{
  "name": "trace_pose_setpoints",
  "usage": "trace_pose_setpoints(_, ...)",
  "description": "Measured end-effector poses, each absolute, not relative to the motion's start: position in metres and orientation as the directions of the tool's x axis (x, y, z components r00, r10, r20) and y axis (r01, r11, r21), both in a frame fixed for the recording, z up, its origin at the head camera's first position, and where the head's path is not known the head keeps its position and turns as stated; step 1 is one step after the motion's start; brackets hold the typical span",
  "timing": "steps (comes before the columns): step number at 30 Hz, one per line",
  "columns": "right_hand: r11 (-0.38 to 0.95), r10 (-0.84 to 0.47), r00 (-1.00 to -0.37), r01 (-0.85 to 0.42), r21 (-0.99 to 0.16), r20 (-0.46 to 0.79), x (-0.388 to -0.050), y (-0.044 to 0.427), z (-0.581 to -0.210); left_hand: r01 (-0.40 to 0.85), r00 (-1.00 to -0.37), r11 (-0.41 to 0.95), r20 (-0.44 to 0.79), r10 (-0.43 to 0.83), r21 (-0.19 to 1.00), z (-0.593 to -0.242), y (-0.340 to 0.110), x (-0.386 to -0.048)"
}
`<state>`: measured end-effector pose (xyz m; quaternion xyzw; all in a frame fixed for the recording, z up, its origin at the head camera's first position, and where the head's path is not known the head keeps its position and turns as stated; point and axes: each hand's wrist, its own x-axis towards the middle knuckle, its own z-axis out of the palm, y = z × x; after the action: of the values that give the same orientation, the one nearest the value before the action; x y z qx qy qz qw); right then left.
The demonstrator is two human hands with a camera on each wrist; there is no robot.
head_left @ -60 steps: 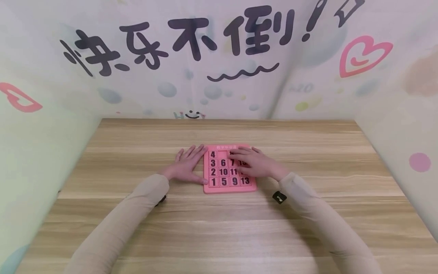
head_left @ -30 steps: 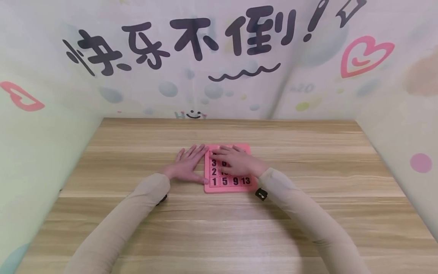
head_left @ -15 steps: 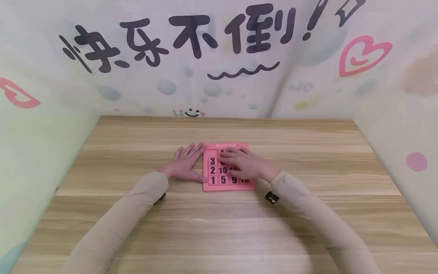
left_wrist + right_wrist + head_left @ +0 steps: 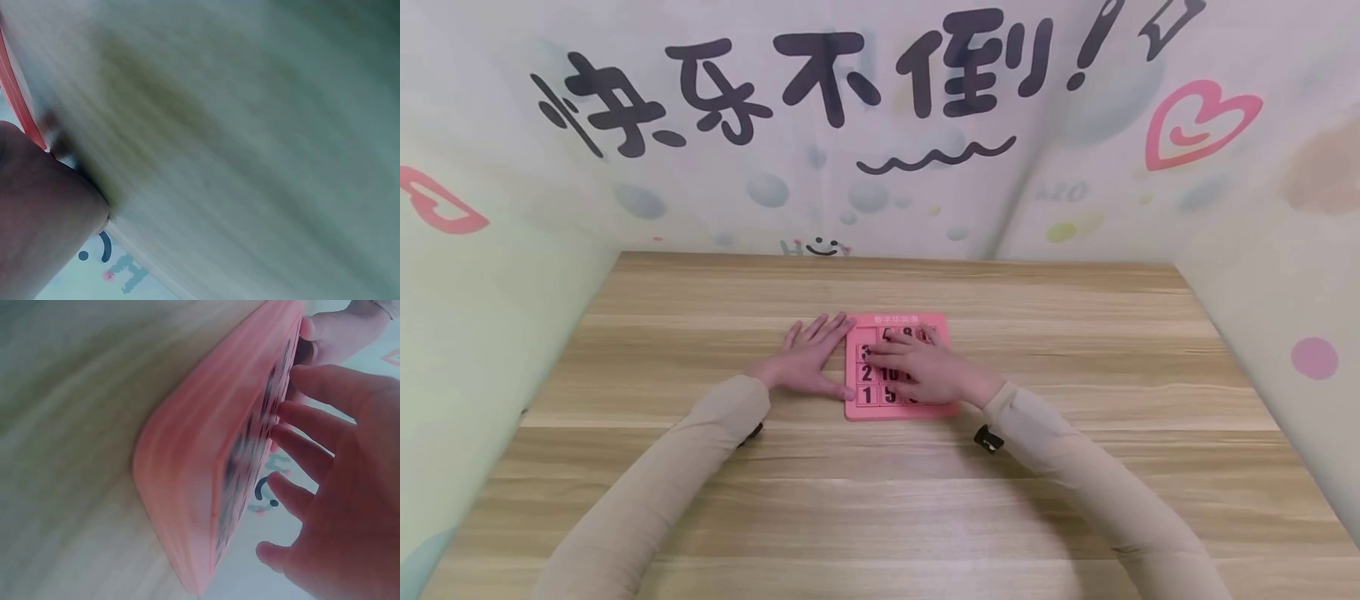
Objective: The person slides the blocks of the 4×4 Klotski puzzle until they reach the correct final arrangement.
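Observation:
A pink number slide puzzle (image 4: 863, 414) lies flat on the wooden table in the head view. Its top-left slot is vacant, with the 4, the 8 and one more tile to the right in that row. My left hand (image 4: 803, 367) rests along the puzzle's left edge, thumb at the lower left, straight fingers at the upper left corner. Over the middle of the board is my right hand (image 4: 936, 372), fingertips on or just above the tiles near the 3 tile (image 4: 865, 353). It hides several tiles at the right. The right wrist view shows its fingers extended, gripping nothing.
The wooden table (image 4: 880, 517) carries the puzzle near its middle. Behind and beside it hang white printed sheets (image 4: 925, 208) with dark lettering and hearts. Black wrist straps (image 4: 988, 438) show under the sleeves.
The 4 tile has slid right from the top-left slot, so the gap moved to that corner. My right hand swept left, went back right, then came down toward the 3. My left hand stayed.

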<state>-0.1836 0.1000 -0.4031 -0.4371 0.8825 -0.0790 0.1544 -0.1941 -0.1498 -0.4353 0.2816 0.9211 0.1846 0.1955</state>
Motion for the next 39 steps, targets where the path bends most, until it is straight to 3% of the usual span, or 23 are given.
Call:
trace_pose_setpoints(5,0.637,-0.771,-0.596,-0.735,-0.233,-0.227,-0.192,0.096,-0.401,0.439,-0.764,0.777,-0.266,0.587,0.452,-0.433,-0.15,-0.194)
trace_pose_setpoints(14,0.672,-0.741,-0.629,-0.695,-0.257,-0.236,-0.205,0.095,-0.403,0.432,-0.759,0.785,-0.292,0.583,0.444,-0.429,-0.15,-0.193)
trace_pose_setpoints(33,0.527,-0.849,-0.486,-0.81,-0.257,-0.209,-0.163,0.112,-0.403,0.444,-0.765,0.782,-0.269,0.585,0.437,-0.428,-0.15,-0.191)
trace_pose_setpoints(39,0.526,-0.85,-0.492,-0.81,-0.259,-0.188,-0.16,0.113,-0.406,0.444,-0.765,0.783,-0.272,0.584,0.436,-0.429,-0.15,-0.191)
